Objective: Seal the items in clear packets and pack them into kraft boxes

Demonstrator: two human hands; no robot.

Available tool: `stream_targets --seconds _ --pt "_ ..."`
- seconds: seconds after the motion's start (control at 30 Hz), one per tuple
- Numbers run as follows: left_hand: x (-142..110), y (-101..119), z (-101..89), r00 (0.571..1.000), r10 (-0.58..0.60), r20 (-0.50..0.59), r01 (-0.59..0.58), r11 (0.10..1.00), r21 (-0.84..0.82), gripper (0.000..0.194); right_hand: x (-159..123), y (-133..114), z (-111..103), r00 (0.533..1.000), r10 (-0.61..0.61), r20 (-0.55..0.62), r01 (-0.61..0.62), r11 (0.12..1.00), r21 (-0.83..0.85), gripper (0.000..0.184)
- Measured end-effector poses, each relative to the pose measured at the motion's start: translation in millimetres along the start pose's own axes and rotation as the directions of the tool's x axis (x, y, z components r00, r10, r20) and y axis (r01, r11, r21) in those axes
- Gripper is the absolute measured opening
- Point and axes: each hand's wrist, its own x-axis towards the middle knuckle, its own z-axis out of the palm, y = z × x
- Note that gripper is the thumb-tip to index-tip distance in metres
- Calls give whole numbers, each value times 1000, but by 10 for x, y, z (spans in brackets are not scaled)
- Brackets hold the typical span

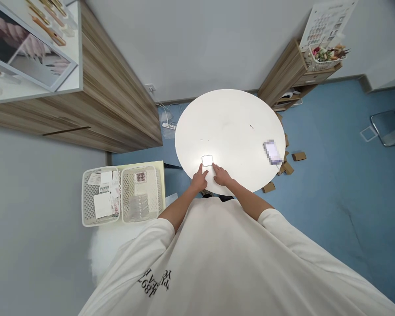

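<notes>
A small white square piece with rounded corners and a thin dark outline lies flat near the front edge of the round white table. What kind of thing it is, I cannot make out. At its lower left corner is the outstretched index finger of my left hand, with the thumb held apart. My right hand points its index finger at the lower right corner, thumb also apart. Both fingertips are at or touching the edge, and neither hand grasps anything.
A blurred-out phone-like device with a cable lies at the table's right. Two white baskets with packets and clear boxes stand lower left. A wooden cabinet rises at left, a shelf unit at back right. Small brown boxes lie on the floor.
</notes>
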Motion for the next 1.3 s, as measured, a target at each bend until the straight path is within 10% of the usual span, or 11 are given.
stream_targets --seconds 0.33,0.9,1.3 --pt "-274 144 219 991 -129 -33 130 991 41 61 -353 205 67 999 -15 48 15 1000 0 82" --pt "-1013 1027 1157 983 -183 -21 180 976 -124 65 -1359 1124 528 994 -93 59 95 995 -31 61" --pt "-1991 778 1215 890 -408 -206 365 906 -215 56 -1408 366 741 944 -309 113 323 936 -142 50"
